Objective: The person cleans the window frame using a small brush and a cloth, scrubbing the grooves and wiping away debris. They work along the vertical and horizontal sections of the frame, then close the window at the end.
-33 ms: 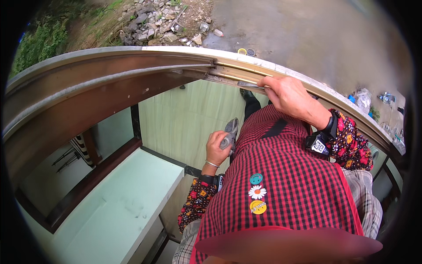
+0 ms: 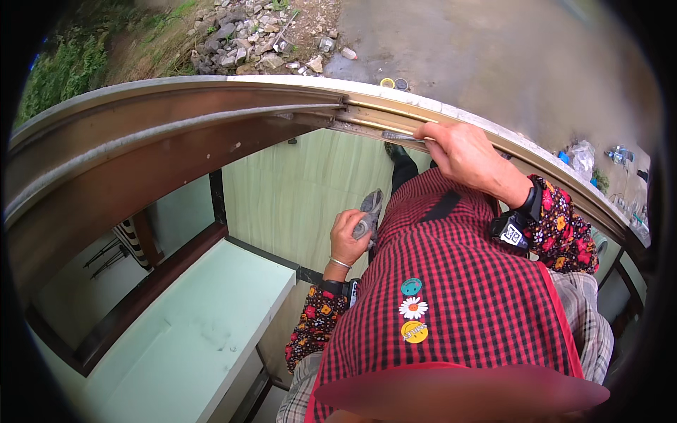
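My right hand (image 2: 462, 154) rests on the brown and cream window track (image 2: 211, 106), its fingers pinched on a thin grey metal strip (image 2: 402, 135) that lies in the groove. Lower down, my left hand (image 2: 347, 238) is closed round a crumpled grey cloth (image 2: 369, 210), held in front of my red checked apron (image 2: 465, 296) and apart from the frame. Both sleeves are dark with a flower print. A black band sits on my right wrist (image 2: 513, 227).
A pale green ledge (image 2: 190, 324) runs below the window at lower left, with a pale green wall panel (image 2: 296, 190) behind it. Outside lie a concrete yard (image 2: 479, 56), a pile of stones (image 2: 247, 39), grass, and plastic bottles (image 2: 613, 155) at right.
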The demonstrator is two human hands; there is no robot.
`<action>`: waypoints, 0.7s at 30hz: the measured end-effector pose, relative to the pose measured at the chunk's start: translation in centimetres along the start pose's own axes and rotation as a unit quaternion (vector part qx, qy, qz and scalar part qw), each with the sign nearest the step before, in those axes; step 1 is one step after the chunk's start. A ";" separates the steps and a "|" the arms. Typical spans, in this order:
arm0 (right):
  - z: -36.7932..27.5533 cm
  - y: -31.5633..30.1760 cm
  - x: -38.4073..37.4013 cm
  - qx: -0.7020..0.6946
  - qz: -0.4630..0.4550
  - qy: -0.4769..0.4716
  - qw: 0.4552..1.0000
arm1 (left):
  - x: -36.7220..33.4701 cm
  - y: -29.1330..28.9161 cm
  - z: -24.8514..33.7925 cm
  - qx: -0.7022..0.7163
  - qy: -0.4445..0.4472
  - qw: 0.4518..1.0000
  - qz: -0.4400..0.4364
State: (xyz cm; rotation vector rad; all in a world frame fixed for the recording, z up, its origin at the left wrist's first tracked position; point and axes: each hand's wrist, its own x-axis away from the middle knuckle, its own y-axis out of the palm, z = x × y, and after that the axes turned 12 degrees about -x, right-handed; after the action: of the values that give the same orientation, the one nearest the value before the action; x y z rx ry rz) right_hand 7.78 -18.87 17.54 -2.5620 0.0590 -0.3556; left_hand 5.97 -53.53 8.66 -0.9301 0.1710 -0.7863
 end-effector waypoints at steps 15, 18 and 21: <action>2.0 -3.0 3.6 -0.123 0.172 -0.082 0.974 | -2.5 0.1 1.1 -0.003 0.047 0.995 -0.086; 1.8 -3.2 4.4 -0.130 0.201 -0.079 0.968 | -2.7 -0.9 1.4 0.006 0.039 0.993 -0.115; 1.9 -3.5 5.1 -0.087 0.242 -0.045 0.965 | -2.9 -2.7 3.0 0.010 0.037 0.993 -0.109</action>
State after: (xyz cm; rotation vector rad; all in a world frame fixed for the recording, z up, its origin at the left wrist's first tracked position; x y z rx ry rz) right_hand 13.06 -15.50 19.11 -2.6178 0.6971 -0.0461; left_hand 3.82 -50.56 12.01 -0.9108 0.1276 -1.0237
